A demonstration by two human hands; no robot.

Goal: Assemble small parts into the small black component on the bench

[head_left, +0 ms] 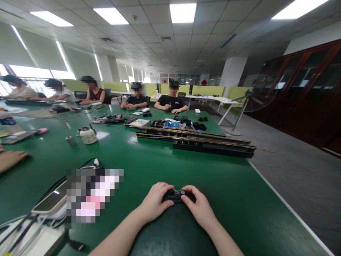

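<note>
Both my hands rest near the front of the green table, holding one small black part between them. My left hand curls over its left end, with fingers bent and closed on it. My right hand pinches its right end with thumb and fingers. The part is dark with a small metal detail on top; its underside is hidden by my fingers. A dark rounded pad lies under my wrists.
Long black rails lie across the table's middle. A white kettle stands to the left. A phone and cables lie at front left. Another person's hand rests at the left edge. Several people sit at the far side. A fan stands on the right.
</note>
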